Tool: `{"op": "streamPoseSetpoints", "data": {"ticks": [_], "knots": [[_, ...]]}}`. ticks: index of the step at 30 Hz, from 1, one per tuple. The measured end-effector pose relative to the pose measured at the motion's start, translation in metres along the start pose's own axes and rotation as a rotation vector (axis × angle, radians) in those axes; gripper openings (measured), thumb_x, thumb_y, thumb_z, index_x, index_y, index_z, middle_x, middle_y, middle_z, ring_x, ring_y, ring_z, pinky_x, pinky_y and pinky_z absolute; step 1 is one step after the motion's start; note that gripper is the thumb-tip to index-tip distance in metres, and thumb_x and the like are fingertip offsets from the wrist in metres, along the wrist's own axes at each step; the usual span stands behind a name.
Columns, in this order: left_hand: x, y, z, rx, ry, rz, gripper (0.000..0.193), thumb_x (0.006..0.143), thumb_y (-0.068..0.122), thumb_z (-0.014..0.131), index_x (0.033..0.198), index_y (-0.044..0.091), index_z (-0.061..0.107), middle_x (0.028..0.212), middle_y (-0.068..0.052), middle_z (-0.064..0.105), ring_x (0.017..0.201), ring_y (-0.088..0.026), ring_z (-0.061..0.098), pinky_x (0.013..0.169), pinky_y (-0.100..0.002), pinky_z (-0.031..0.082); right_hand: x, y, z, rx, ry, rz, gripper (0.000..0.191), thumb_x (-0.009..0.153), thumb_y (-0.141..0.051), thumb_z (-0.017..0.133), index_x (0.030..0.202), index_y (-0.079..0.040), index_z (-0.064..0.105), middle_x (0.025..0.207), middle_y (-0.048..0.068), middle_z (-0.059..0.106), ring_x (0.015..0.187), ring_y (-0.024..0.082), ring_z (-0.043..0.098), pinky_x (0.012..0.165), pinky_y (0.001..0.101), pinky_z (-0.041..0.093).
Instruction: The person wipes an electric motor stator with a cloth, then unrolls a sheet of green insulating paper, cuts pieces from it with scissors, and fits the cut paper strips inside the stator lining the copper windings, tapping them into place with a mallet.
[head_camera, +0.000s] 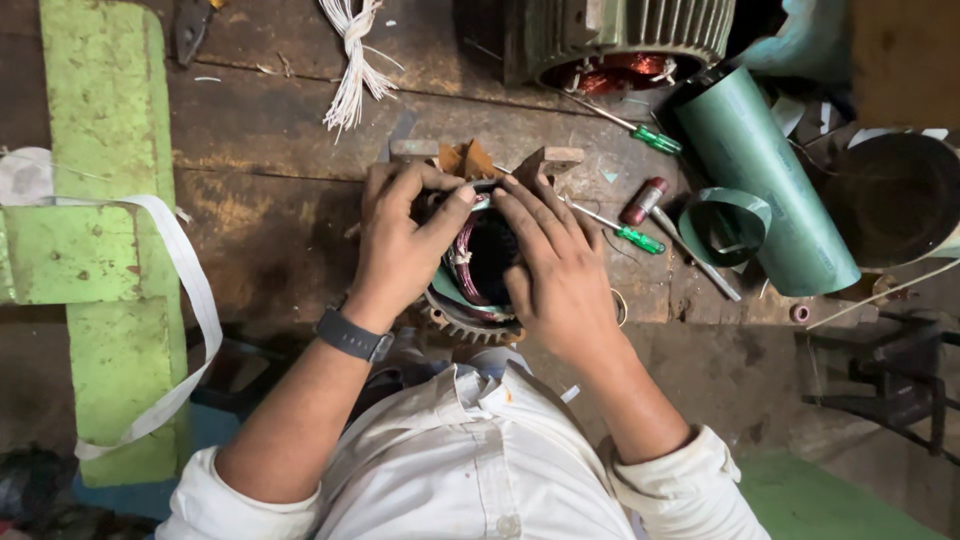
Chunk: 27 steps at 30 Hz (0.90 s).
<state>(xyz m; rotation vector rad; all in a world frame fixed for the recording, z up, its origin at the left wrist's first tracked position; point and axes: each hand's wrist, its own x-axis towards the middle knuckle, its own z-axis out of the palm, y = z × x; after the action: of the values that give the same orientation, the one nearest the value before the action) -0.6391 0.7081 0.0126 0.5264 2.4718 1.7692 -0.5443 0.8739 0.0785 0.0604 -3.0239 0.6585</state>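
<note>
A finned motor stator (470, 322) with reddish copper windings (468, 262) rests on the dark wooden bench close to my body. My left hand (400, 245) wraps over its upper left rim, thumb pressing at the top of the bore. My right hand (555, 265) covers the right side, fingers meeting the left thumb at the top edge. Between those fingertips sits a small pale piece (484, 202), too hidden to identify. Green insulation paper (450, 290) lines the bore. A dark watch (352, 335) is on my left wrist.
Behind stands a second stator housing (620, 40). A green paper roll (765, 180) and a curled strip (725, 225) lie right, with two green-handled screwdrivers (640, 238) (655, 140). A bundle of white cord (352, 65) lies at the back. Green painted beams (105, 230) with white tape (195, 300) fill the left.
</note>
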Motion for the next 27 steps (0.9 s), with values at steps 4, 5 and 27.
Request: {"op": "streamPoseSetpoints", "data": {"ticks": [4, 5, 27], "knots": [[0.004, -0.001, -0.002, -0.048, -0.032, 0.017, 0.021, 0.097, 0.026, 0.075, 0.103, 0.006, 0.070, 0.106, -0.008, 0.064, 0.108, -0.026, 0.057, 0.097, -0.039, 0.046, 0.001, -0.001, 0.001, 0.059, 0.008, -0.008, 0.074, 0.081, -0.009, 0.060, 0.153, -0.008, 0.044, 0.161, 0.013, 0.044, 0.155, 0.035, 0.034, 0.123, 0.0561, 0.025], [0.004, -0.001, -0.004, -0.044, -0.044, 0.033, 0.022, 0.098, 0.026, 0.076, 0.105, 0.006, 0.071, 0.107, -0.010, 0.064, 0.108, -0.027, 0.057, 0.097, -0.039, 0.046, 0.001, -0.002, 0.001, 0.066, 0.012, -0.007, 0.075, 0.080, -0.008, 0.059, 0.154, -0.008, 0.044, 0.162, 0.013, 0.043, 0.155, 0.035, 0.034, 0.123, 0.0562, 0.025], [-0.021, 0.035, -0.038, 0.149, -0.193, 0.004, 0.026, 0.101, 0.024, 0.069, 0.096, -0.002, 0.071, 0.119, -0.018, 0.056, 0.100, -0.032, 0.064, 0.085, -0.042, 0.053, 0.006, -0.015, -0.005, -0.100, -0.039, -0.014, 0.081, 0.075, -0.007, 0.071, 0.150, -0.028, 0.051, 0.161, 0.015, 0.041, 0.149, 0.038, 0.037, 0.115, 0.0537, 0.032]]}}
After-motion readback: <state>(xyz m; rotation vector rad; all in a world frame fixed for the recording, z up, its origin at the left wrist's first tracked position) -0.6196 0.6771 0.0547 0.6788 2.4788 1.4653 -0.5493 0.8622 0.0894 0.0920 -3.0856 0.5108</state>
